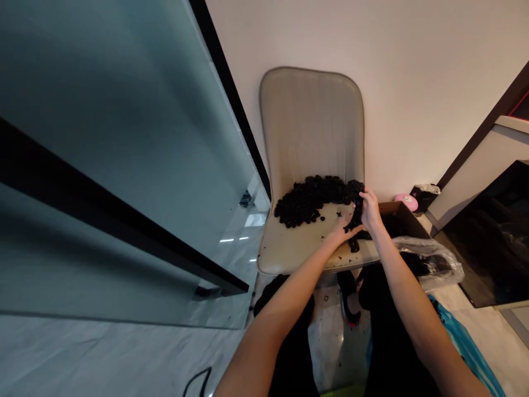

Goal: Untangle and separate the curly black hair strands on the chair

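At the right side of the chair seat, my right hand (371, 212) grips a dark, knobbly black piece (357, 210) from its right edge. My left hand (342, 227) has its fingers around the lower part of that same piece. What kind of part it is, I cannot make out. A heap of small black pieces (303, 201) lies along the back of the beige chair seat (297, 248), left of my hands. One more black piece (354, 245) rests near the seat's front edge below them, with tiny black scraps scattered around.
An open cardboard box (399, 208) holding dark things stands right of the chair, beside a clear plastic bag (448, 262) with black contents. A pink object (406, 202) sits near the wall. A blue bag (467, 342) lies on the floor. The glass door (124, 138) fills the left.
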Available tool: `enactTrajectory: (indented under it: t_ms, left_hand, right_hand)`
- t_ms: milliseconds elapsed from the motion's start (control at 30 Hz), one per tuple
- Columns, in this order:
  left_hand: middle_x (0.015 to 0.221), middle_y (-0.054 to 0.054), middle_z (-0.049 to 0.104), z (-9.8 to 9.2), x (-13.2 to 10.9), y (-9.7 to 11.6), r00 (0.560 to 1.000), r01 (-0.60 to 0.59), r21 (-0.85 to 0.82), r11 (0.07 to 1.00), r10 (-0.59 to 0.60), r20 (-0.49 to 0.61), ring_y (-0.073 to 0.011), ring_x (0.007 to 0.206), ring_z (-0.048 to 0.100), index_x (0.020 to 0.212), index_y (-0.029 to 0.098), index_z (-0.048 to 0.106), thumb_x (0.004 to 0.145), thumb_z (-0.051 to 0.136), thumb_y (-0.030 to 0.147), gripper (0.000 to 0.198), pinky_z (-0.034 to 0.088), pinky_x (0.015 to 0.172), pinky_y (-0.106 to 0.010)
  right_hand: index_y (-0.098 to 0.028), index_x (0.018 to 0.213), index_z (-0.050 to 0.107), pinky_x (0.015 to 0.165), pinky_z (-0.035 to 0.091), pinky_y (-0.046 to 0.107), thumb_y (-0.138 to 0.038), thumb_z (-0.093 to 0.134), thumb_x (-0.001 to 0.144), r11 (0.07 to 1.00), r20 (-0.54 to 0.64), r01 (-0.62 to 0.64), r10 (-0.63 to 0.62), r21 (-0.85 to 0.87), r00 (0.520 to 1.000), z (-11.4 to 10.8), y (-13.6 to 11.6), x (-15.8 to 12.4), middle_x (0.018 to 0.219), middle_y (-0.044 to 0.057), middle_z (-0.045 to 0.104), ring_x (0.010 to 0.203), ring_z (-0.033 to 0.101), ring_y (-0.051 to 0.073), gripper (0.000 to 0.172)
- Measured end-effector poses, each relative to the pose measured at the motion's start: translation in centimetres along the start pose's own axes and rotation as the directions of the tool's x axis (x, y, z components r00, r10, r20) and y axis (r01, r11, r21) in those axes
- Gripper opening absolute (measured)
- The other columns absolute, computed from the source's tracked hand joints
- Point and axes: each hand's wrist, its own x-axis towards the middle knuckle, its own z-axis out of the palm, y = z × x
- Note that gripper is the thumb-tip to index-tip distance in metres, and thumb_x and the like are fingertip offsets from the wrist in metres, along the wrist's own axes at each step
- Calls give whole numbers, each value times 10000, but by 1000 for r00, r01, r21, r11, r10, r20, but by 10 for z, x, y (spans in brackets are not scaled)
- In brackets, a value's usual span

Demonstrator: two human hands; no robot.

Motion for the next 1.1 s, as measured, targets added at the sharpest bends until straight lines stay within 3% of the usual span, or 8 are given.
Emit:
enactTrajectory:
  t_ms: [233,367,500,633,700,800,933,1100]
  left_hand:
    - [978,-89,760,-30,-11,-8,995,-60,-29,998,62,75,-244,911,690,1079,157,731,873,605,187,243,542,889,-365]
    - [1098,-126,743,-57,-27,-19,1000,-16,200,980,12,22,-244,1026,663,1115,141,737,876,463,36,379,497,953,-352]
    - [1241,-169,667,-65,-33,-26,996,72,545,835,-86,0,-320,1188,556,1154,155,725,946,459,120,339,464,975,-437]
    - [1195,-201,660,-68,-32,-31,988,130,600,789,-155,-10,-335,1209,527,1067,123,739,942,449,111,316,427,1003,-479]
    - [1154,-187,680,-74,-30,-31,986,165,437,884,-135,-99,-308,1162,562,1040,129,739,922,470,115,295,438,996,-455]
    - [980,-135,724,-86,-27,-25,962,189,-139,972,-212,-174,-243,947,646,950,145,733,941,459,224,285,510,862,-380]
    - [879,-108,736,-97,-32,-11,927,191,-787,586,-373,-52,-222,822,688,927,161,702,962,438,461,401,552,722,-347]
    - [946,-110,756,-94,-37,-2,866,91,-929,360,-490,-105,-218,940,709,1007,153,691,926,525,522,412,557,828,-348]
  right_hand:
    - [-244,818,500,555,469,255,-325,668,682,998,59,62,-64,28,996,2,-3,1,707,-59,530,601,512,120,231]
    - [-250,831,481,531,450,249,-334,645,699,991,16,56,-59,122,998,6,-12,-2,702,-57,528,571,500,113,227]
    - [-247,811,475,547,471,250,-321,635,697,982,49,40,-50,184,998,21,-14,-18,703,-47,517,594,489,118,210]
    - [-251,835,502,622,503,269,-300,624,722,995,103,64,-71,75,992,35,-4,-35,746,-35,508,665,491,136,173]
    - [-256,847,508,652,506,291,-301,608,735,995,120,93,-90,-24,989,37,1,-38,760,-23,506,689,488,153,156]
    - [-256,860,521,698,510,319,-296,573,742,976,182,138,-107,-167,977,35,2,-35,788,4,544,757,523,190,135]
    - [-234,861,561,809,502,332,-263,553,739,921,327,229,-121,-316,937,32,1,-30,853,19,613,873,586,213,125]
    - [-217,874,585,866,490,335,-234,553,752,817,473,266,9,-511,881,29,16,-33,918,20,679,889,631,198,127]
